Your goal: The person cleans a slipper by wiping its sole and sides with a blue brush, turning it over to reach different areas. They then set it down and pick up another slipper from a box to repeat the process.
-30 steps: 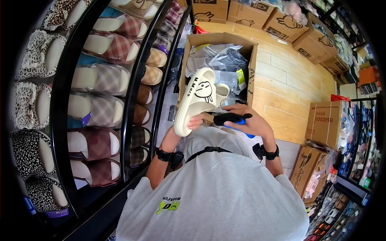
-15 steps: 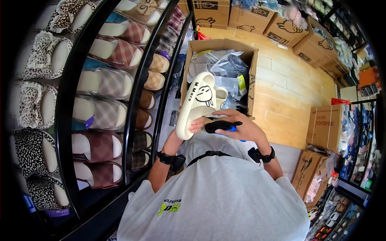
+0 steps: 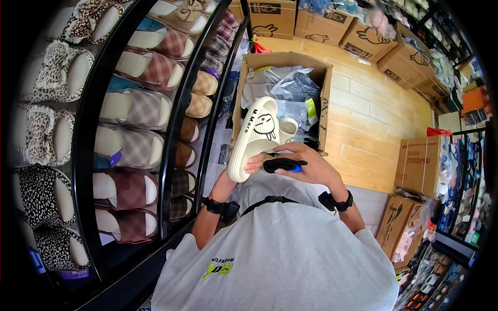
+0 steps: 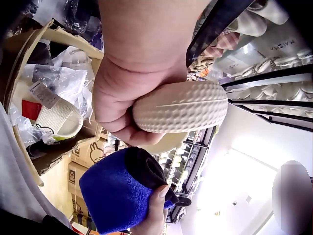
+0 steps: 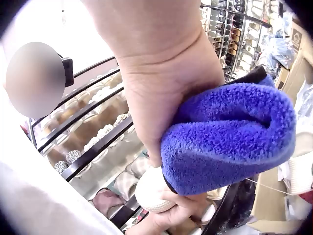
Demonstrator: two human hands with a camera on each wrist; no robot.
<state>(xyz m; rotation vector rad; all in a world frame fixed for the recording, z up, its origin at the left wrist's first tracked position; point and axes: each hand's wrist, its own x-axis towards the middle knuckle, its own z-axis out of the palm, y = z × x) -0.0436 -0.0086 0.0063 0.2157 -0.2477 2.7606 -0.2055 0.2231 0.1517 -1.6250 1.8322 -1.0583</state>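
Observation:
My left hand (image 3: 254,163) grips a cream slide slipper (image 3: 239,150) by its heel end, fingers curled over its edge. A black rabbit face and "M.Maro" lettering mark the strap. The dimpled side of its sole faces the left wrist view. A second cream slipper (image 3: 288,127) shows just beyond the first in the head view. My right hand (image 3: 314,167) holds a folded blue towelling cloth (image 5: 230,137) with a black side (image 3: 280,165). The cloth is close beside the slipper's heel, and the right fingertips are near its inner edge.
An opened cardboard box (image 3: 323,103) with plastic-wrapped slippers stands ahead of me. To the left is a black-framed rack (image 3: 85,129) lined with plaid and leopard-print slippers. More cartons (image 3: 420,163) and stocked shelves stand at right and back, beyond the wooden floor (image 3: 358,114).
The right hand and cloth have moved left, nearer the slipper, and more of the blue side has turned out of sight. The slipper has sunk slightly lower in the head view.

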